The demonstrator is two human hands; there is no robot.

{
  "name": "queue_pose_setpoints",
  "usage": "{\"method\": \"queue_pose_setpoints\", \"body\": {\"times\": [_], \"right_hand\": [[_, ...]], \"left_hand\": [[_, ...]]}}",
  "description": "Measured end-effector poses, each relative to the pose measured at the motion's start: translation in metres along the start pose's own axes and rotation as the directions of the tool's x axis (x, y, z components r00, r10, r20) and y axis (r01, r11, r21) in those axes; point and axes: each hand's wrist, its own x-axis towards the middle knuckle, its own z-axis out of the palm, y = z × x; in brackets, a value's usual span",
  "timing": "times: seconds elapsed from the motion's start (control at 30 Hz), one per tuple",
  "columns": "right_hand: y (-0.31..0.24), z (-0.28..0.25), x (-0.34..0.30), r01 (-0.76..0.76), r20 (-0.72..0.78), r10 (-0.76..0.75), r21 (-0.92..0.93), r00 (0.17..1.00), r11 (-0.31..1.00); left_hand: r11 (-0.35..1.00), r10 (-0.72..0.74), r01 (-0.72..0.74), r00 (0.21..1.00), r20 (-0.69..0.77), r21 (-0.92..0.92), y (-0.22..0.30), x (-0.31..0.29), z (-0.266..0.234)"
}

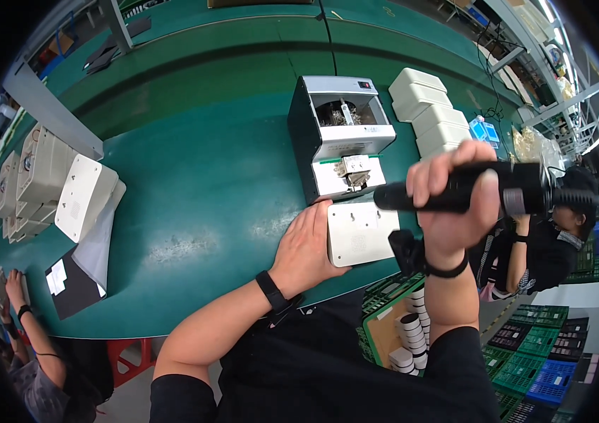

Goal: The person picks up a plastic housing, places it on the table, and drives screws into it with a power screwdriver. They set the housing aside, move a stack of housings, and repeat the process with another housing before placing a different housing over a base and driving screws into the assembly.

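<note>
My left hand grips the left side of a white plastic housing, which lies on the green table with its flat face up. Screw holes and keyhole slots show in that face. Fingers wrapped round it, my right hand holds a black electric screwdriver above the housing's right side. The tool is tilted sideways, its cable leaving at the right and its nose toward the housing. Whether its tip touches anything cannot be seen. Just behind the housing stands a grey and black screw feeder with loose screws in its window.
White housings stand in a row right of the feeder. More housings are stacked at the left, near a black sheet. Co-workers sit at the left and right. Below the table edge, a crate holds round white-and-black parts.
</note>
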Motion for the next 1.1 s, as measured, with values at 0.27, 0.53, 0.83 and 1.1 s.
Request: {"method": "queue_pose_setpoints", "body": {"times": [0.27,0.53,0.83,1.1], "right_hand": [[0.036,-0.008,0.023,-0.211,-0.055,0.204,-0.292,0.978,0.933],[0.013,-0.008,0.023,-0.014,-0.063,0.014,-0.002,0.998,1.0],[0.011,-0.011,0.019,-0.173,-0.055,0.166,-0.15,0.985,0.973],[-0.037,0.022,-0.038,-0.268,0.084,0.273,-0.06,0.959,0.962]], "left_hand": [[1.0,-0.019,0.019,1.0,0.012,-0.018,0.0,0.001,0.0],[0.999,0.011,-0.011,1.0,-0.003,-0.037,0.0,0.002,-0.001],[1.0,-0.015,0.016,1.0,0.011,-0.018,-0.001,0.0,0.0],[1.0,0.0,0.0,1.0,-0.015,-0.024,-0.004,-0.001,0.003]]}}
